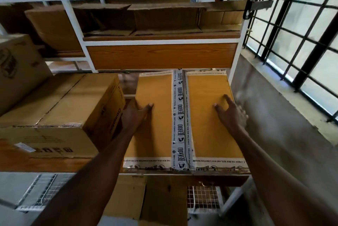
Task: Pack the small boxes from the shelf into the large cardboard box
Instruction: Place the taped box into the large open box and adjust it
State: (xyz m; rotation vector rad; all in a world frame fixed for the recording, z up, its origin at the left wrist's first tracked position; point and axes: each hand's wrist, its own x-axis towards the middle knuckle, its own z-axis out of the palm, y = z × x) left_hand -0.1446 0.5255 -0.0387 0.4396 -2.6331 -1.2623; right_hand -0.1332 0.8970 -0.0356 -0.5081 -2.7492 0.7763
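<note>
A large cardboard box, sealed down its middle with white printed tape, sits on the white-framed shelf in front of me. My left hand is at the box's top left edge. Its thumb lies straight on the lid and its fingers are hidden down the left side. My right hand rests on the right half of the lid with thumb and forefinger spread; the other fingers are blurred near the right edge. No small boxes are clearly in view.
A bigger brown carton stands close against the left of the taped box. Flattened cardboard fills the shelf above. Another cardboard box and wire mesh lie below. A concrete wall and barred window are on the right.
</note>
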